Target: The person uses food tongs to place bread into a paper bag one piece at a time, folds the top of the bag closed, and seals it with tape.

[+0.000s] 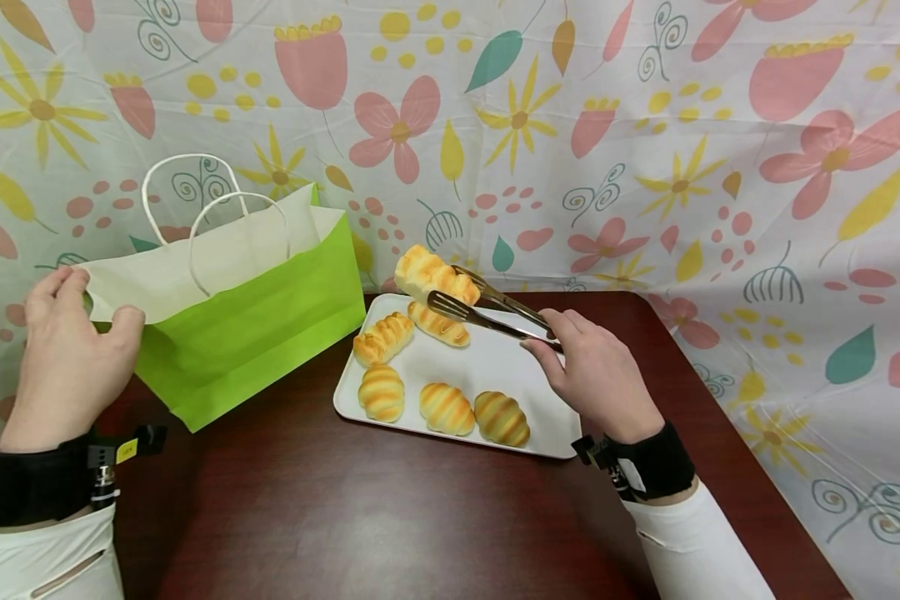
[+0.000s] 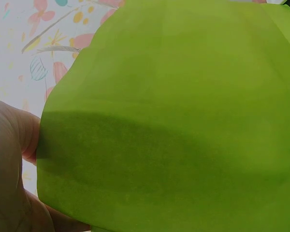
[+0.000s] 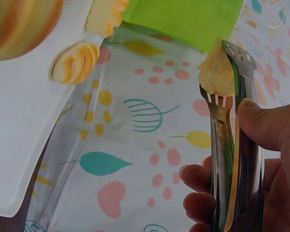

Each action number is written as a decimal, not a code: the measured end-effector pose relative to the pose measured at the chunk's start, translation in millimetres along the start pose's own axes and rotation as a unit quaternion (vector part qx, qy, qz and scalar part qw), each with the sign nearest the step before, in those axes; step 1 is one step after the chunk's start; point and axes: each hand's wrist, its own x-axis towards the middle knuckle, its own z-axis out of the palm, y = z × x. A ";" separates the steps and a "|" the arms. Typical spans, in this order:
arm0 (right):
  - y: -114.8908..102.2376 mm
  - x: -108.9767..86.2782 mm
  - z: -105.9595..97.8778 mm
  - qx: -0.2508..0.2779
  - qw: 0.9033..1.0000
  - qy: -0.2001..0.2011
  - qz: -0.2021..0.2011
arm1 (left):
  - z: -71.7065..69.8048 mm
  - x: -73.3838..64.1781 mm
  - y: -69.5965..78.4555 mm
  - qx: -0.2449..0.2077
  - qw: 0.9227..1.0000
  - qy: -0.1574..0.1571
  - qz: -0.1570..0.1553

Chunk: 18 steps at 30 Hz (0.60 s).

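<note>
My right hand (image 1: 603, 375) grips metal tongs (image 3: 237, 159) with slotted, fork-like ends. Between the tong ends a golden, lumpy bread roll (image 1: 435, 275) is held up above the back of the white tray (image 1: 412, 433). At the left, my left hand (image 1: 75, 358) holds the rim of a green paper bag (image 1: 262, 325) at its near end, thumb and fingers spread around the corner. The bag stands upright and its mouth is open, with a white lining and two white handles; its bottom inside is hidden. In the left wrist view the bag's green side (image 2: 169, 121) fills most of the picture.
On the tray lie several more breads: a braided roll (image 1: 384, 338), a long drizzled roll (image 1: 438, 324), two striped rolls and a browner roll (image 1: 502, 418). The dark wooden table (image 1: 375, 525) runs to the floral curtain (image 1: 540, 183) behind.
</note>
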 end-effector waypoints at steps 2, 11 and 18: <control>-0.1 2.3 -0.9 -0.002 1.000 0.000 0.000 | -0.2 -0.3 0.4 -0.001 1.000 0.000 0.000; -1.7 15.0 -6.8 -0.006 1.000 0.009 -0.015 | -1.9 -4.8 8.9 0.005 1.000 -0.004 -0.011; -6.0 27.1 -10.6 -0.002 1.000 0.014 -0.025 | -2.8 -6.4 10.8 0.005 1.000 -0.006 -0.010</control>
